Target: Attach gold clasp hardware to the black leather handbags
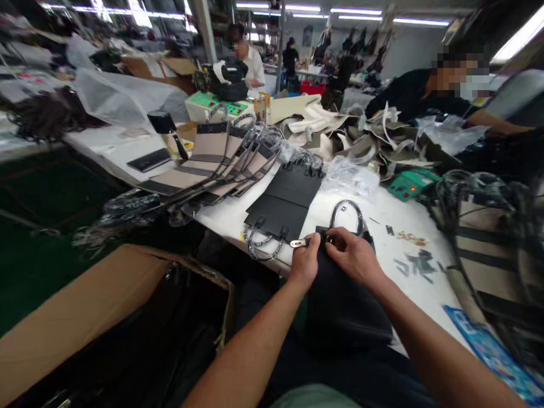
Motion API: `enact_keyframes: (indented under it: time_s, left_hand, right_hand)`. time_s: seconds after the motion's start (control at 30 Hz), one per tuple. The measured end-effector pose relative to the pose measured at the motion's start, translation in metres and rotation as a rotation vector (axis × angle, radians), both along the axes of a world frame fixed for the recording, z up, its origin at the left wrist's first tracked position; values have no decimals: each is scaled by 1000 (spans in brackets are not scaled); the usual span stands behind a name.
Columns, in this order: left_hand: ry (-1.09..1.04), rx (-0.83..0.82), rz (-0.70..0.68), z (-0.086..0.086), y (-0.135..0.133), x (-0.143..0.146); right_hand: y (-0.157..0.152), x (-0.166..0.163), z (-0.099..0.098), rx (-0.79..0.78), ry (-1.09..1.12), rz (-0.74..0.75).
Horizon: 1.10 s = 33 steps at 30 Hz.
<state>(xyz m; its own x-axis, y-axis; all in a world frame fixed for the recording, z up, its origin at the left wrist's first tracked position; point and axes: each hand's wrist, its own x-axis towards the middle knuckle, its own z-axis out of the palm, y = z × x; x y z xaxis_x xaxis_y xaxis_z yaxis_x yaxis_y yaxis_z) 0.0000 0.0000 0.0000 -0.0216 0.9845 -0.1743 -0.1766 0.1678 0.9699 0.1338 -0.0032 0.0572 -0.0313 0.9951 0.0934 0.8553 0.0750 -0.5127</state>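
In the head view my left hand (306, 262) is closed, its thumb pressed on a short black strap (317, 241). The strap's shiny metal end (298, 243) sticks out to the left. Close beside it, the fingers of my right hand (352, 255) pinch around a small fitting at the top of a black bag (344, 294); the fingers partly hide it. The bag rests against my lap and the table edge. Its looped handle (346, 205), wrapped in clear plastic, lies on the table beyond my hands.
Black bag panels with wrapped handles (280, 198) lie on the white table (382, 221), beside stacked beige-and-black panels (204, 153). Small brass pieces (411, 238) and dark scraps (420, 263) lie right. A cardboard box (85, 311) stands lower left. A co-worker (429, 85) sits across.
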Motion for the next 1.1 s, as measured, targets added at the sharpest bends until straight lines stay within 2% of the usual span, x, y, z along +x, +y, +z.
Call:
enact_keyframes:
  time_s: [0.2,0.37,0.57,0.9,0.97,1.1]
  left_hand:
    - [-48,35,17,-8,1,4]
    - [-2,64,20,-7,2,7]
    - [20,99,36,-6,3,9]
    - [124,205,-21,7,-2,7]
    - [151,232,-39,9,-2,6]
    - [164,216,-50,9,-2,4]
  right_hand:
    - [3,6,-5,25,15,8]
    - [1,7,-11,28,116,-16]
    - [4,9,-14,28,91,5]
    - [10,10,-1,-60,-45,53]
    - [11,11,-1,-106,42,44]
    - [10,11,-4,-162,372,-3]
